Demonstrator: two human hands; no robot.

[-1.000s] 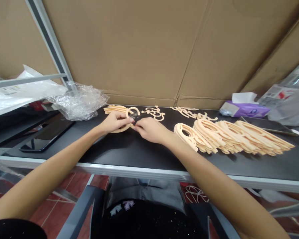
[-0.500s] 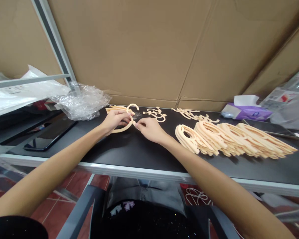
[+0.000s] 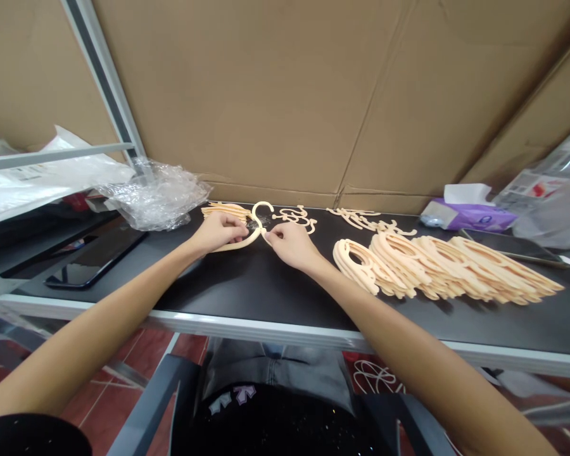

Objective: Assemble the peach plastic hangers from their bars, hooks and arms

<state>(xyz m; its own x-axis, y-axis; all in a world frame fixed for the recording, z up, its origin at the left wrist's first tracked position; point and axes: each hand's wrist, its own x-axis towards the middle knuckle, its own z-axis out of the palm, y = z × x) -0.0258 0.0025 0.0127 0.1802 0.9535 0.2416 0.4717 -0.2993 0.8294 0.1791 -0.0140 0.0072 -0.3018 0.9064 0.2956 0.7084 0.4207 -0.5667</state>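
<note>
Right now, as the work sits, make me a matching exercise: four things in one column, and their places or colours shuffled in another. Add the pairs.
Things
1. Cream hooked piece
2. Tissue pack
3. Crumpled clear plastic
4. Largest cream stack

Places or colours
A. Bunched up at the left, near the metal post
B. Fanned out on the table, nearer the front edge
C. Between the left hand and the right hand
D. Mostly purple, with white on top

Pairs: 1-C, 2-D, 3-A, 4-B
</note>
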